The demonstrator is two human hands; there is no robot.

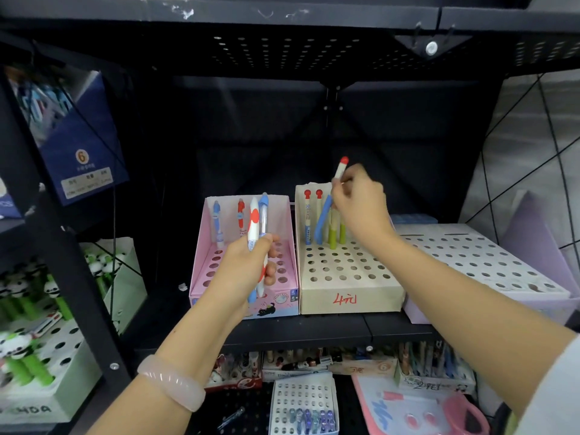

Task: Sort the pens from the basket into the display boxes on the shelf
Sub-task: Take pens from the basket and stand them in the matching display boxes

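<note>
Right hand [357, 202] pinches red-capped pen [341, 167], upright, tip down, directly above beige display box [348, 296] rear holes; left hand [251, 271] grips two pens [257, 233], upright, over pink display box [282, 306]; basket unseen.

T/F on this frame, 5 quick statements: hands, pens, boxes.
1. The right hand pinches a red-capped pen over the beige box. True.
2. The left hand is empty. False: it grips a few pens.
3. The pink box stands left of the beige box. True.
4. Every hole in the beige box is filled. False: pens stand only in its back row; most holes are empty.
5. The wrist with the bracelet is the right one. False: it is the left.
</note>
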